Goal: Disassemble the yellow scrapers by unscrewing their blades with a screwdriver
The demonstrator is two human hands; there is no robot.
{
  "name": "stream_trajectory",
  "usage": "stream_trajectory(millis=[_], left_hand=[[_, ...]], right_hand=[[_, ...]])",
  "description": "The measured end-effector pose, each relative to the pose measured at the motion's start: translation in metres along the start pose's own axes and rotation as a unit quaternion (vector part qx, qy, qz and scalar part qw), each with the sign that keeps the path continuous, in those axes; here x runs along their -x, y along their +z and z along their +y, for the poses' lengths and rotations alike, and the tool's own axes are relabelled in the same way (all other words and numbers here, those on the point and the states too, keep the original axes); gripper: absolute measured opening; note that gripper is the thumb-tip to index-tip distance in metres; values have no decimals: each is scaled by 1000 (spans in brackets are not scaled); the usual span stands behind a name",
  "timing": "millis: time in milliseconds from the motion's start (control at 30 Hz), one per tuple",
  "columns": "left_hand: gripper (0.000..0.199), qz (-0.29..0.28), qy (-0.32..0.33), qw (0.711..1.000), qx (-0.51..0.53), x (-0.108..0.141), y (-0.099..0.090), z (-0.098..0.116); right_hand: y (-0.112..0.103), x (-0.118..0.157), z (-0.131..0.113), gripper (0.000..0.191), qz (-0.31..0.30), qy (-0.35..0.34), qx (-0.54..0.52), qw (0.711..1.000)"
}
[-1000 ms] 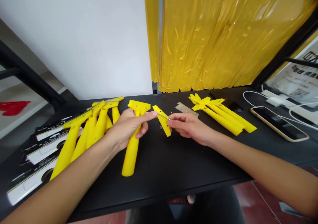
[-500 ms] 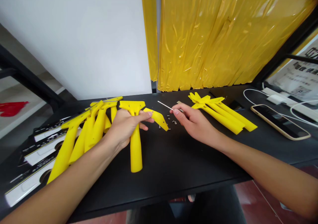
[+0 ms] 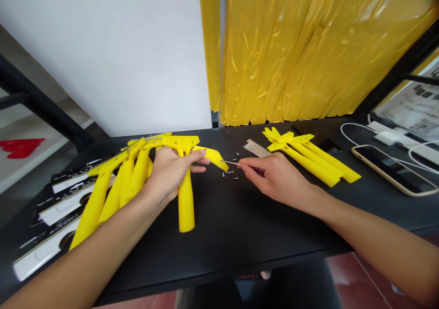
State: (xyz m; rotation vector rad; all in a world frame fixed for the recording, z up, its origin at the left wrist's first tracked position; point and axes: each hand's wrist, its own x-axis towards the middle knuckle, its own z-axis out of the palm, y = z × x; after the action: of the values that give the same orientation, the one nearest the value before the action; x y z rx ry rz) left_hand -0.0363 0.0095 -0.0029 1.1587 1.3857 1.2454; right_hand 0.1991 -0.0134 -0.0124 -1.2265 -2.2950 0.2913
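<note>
My left hand [image 3: 171, 169] is closed round a yellow T-shaped handle [image 3: 187, 204], whose wide head points away from me. Between its thumb and fingers it also pinches a loose yellow plate [image 3: 213, 156] with small holes. My right hand [image 3: 270, 172] grips a thin screwdriver [image 3: 254, 168], mostly hidden in the fingers. The screwdriver's tip is at the right end of the plate; whether a screw sits there is too small to tell. Several small screws [image 3: 227, 173] lie on the black table below the tip.
Several yellow T-shaped tools [image 3: 113, 194] lean over black-and-white boxes [image 3: 51, 245] at left. More yellow handles [image 3: 308, 156] lie at right, beside a flat pale strip [image 3: 256, 148]. A phone [image 3: 394, 169] and white cables are farther right. The table [image 3: 233, 236] ends near my legs.
The screwdriver has turned and come down to the plate's right end. My right hand has shifted right and lower, uncovering the pale strip. My left hand keeps its hold.
</note>
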Motion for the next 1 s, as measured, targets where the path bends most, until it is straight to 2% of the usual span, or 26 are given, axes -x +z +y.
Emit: stream_trajectory(millis=[133,300,433,667,800,1000], left_hand=[[27,-6,2,1000,7,3,2,0],[23,-15,5,1000,-11,7,5,1],[21,-10,14,1000,-24,9,6,3],[19,-57,12,995,-79,11,6,2],[17,-45,5,993,-111,13,7,4],[19,-25,51,980,-189,20,7,10]], right_hand=[[3,1,2,27,5,-5,34,999],[8,4,2,28,-5,-31,155,987],[7,5,-1,30,-13,-33,210,977],[3,8,-7,24,-11,-63,295,953],[-1,9,-8,25,7,-74,302,950],[-1,10,-10,26,-7,-52,211,976]])
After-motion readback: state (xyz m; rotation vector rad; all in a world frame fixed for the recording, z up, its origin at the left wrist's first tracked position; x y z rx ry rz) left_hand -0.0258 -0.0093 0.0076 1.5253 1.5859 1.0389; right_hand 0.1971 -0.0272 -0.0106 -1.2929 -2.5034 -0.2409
